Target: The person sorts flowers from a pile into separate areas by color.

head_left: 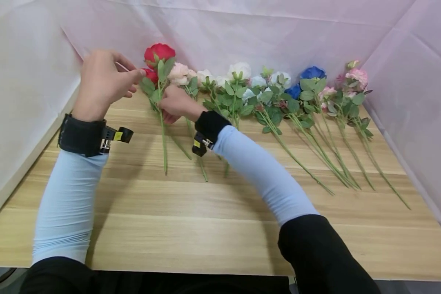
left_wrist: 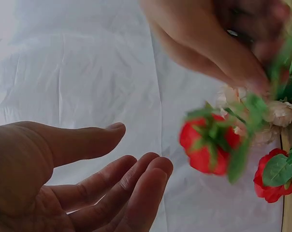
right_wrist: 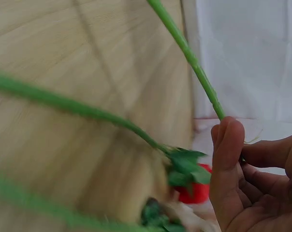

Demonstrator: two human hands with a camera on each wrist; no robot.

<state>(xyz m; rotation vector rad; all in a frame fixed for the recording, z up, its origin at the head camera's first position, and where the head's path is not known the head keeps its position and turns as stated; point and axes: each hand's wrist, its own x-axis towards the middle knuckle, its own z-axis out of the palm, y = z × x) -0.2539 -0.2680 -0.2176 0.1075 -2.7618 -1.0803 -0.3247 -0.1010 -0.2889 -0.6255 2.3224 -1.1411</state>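
My right hand [head_left: 179,102] pinches the green stem [right_wrist: 189,54] of an artificial red rose [head_left: 160,54], just below its leaves. That rose is raised off the table, its bloom toward the back wall. A second red rose [left_wrist: 272,180] lies lower, behind the first. My left hand [head_left: 106,79] hovers left of the blooms, fingers loosely extended. In the left wrist view its thumb and fingers [left_wrist: 148,193] are spread apart, with nothing between them and a gap to the raised rose [left_wrist: 211,145].
Pale pink roses [head_left: 179,73], white roses [head_left: 239,71], blue roses [head_left: 312,73] and pink flowers [head_left: 357,78] lie in a row along the back of the wooden table [head_left: 191,228]. Their stems point toward the front. White cloth [head_left: 279,32] walls surround the back and sides.
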